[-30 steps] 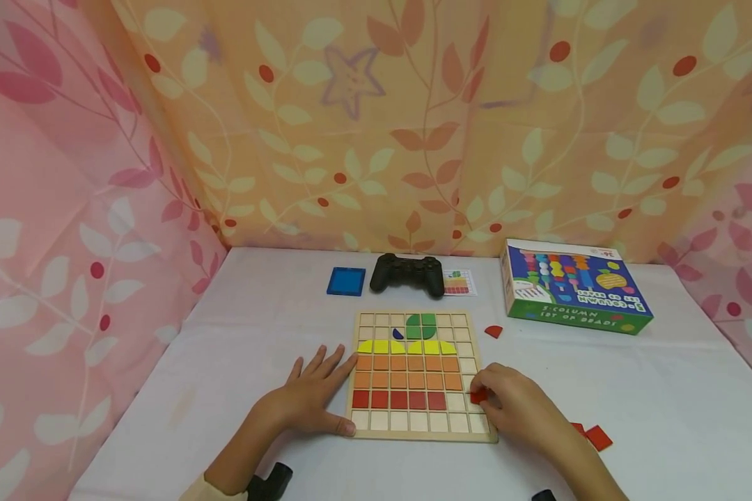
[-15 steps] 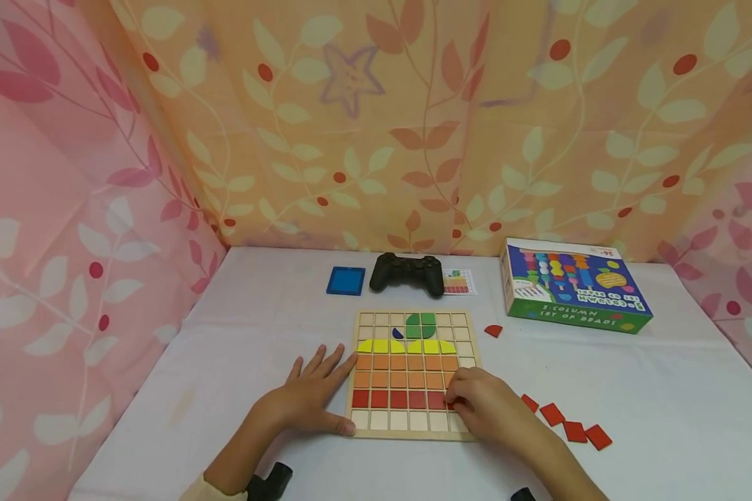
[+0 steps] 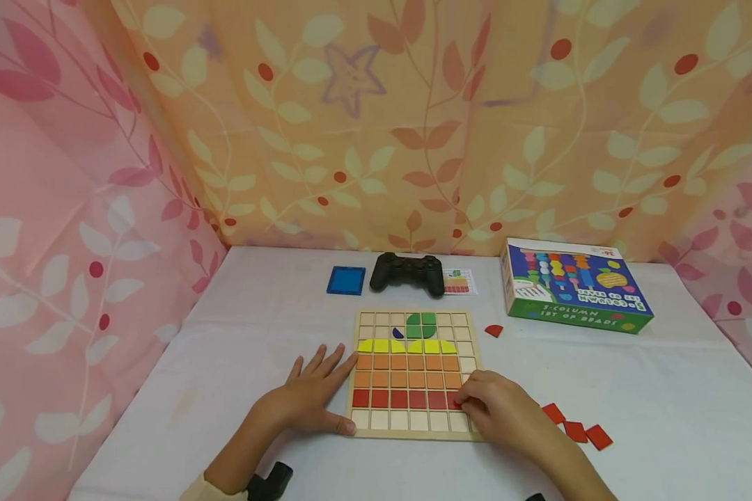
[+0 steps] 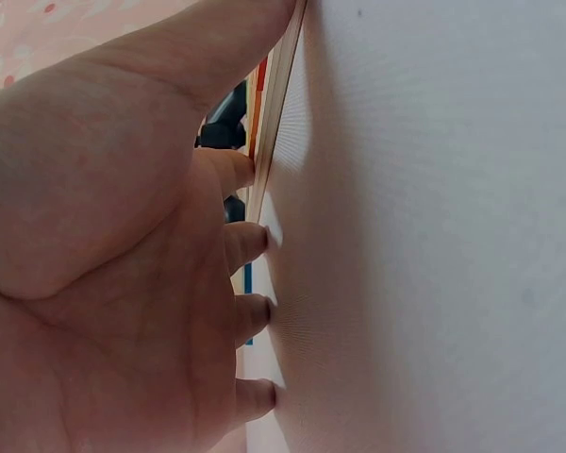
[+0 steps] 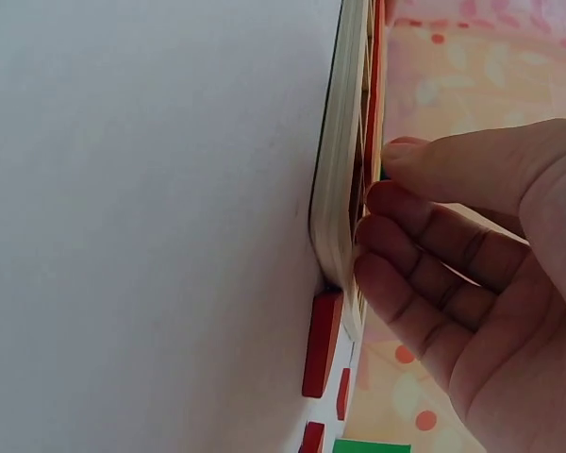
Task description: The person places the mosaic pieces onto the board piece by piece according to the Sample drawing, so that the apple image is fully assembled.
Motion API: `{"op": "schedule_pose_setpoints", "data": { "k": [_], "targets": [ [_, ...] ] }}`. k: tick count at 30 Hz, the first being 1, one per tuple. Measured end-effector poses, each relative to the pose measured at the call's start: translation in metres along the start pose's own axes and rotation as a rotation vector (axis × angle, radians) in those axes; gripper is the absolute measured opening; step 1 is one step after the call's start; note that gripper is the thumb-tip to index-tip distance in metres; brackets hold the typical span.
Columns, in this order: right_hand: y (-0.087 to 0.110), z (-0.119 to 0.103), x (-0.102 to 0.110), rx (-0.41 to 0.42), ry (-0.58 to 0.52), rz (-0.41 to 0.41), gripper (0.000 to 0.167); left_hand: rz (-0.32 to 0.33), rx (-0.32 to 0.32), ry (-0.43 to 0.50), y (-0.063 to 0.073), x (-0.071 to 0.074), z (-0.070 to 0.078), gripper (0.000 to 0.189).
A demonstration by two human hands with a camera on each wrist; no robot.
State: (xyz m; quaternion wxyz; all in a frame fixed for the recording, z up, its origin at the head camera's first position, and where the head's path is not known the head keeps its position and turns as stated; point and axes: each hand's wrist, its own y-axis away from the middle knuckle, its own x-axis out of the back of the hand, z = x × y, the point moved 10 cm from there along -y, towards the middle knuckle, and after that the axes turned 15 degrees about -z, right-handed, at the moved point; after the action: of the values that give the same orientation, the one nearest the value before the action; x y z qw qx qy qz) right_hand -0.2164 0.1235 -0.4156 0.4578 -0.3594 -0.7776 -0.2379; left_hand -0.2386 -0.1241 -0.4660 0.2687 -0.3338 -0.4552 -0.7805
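Observation:
A wooden grid board (image 3: 397,435) lies on the white table, its cells filled with rows of red, orange and yellow pieces plus green ones and a small dark blue one. My left hand (image 3: 313,396) lies spread along its left edge, thumb by the lower left corner; in the left wrist view the fingertips (image 4: 255,316) reach down to the cloth. With curled fingers my right hand (image 3: 501,410) pinches the right edge of a red square tile (image 3: 453,399) at the end of the red row. The right wrist view shows thumb and fingertips (image 5: 387,274) close over the board's edge.
Red square tiles (image 3: 575,432) lie right of my right hand, and a red quarter-round piece (image 3: 494,331) beyond it. Farther back are a blue square case (image 3: 346,280), a black game controller (image 3: 407,275), a picture card (image 3: 460,282) and a bead-set box (image 3: 576,285).
My right hand carried the red tile left from the board's right edge into the red row, then shifted slightly right, baring most of the tile. The left hand stayed put.

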Motion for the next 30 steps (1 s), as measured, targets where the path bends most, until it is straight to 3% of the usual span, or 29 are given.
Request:
{"op": "schedule_pose_setpoints", "data": {
  "k": [8,13,20,26,30],
  "targets": [
    [-0.002,0.002,-0.001,-0.031,0.003,-0.026,0.013,-0.001,0.009,-0.003,-0.001,-0.002,-0.004,0.118],
    [-0.001,0.006,0.007,-0.059,0.025,0.016,0.016,-0.002,0.004,0.000,-0.001,-0.001,-0.002,0.118],
    [0.003,0.030,0.024,-0.189,0.105,0.080,0.020,0.004,0.002,-0.015,-0.002,0.000,-0.001,0.119],
    [0.011,0.060,0.016,-0.353,0.118,-0.029,0.044,0.001,-0.001,-0.006,-0.001,0.001,0.000,0.119],
    [0.014,0.069,0.009,-0.379,0.090,-0.109,0.056,-0.002,-0.002,-0.006,0.000,0.001,0.000,0.118]
  ]
}}
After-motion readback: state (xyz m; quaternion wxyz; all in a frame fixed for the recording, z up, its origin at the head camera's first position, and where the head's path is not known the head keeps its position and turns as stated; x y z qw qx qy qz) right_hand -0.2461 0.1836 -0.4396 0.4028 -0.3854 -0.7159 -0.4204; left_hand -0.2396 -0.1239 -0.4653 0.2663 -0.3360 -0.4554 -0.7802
